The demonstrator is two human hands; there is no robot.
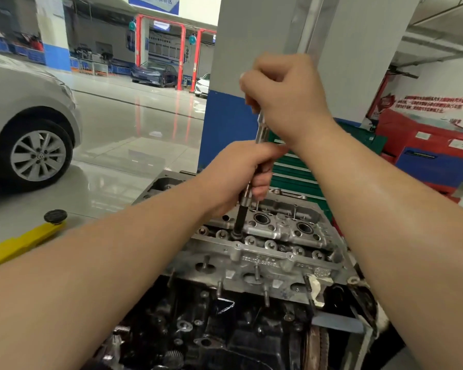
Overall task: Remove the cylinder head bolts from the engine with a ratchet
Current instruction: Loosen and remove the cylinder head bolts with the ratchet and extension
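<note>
Head view, both hands' grip hiding ratchet point(259, 129), socket tip buried in engine point(265, 236)

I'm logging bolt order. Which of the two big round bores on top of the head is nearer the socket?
The left bore, just right of the black socket; the other bore lies farther right.

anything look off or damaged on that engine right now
Nothing stands out. The ratchet stands upright, its dark socket seated in the cylinder head, with the left hand low on the shaft and the right hand on the handle.
</note>
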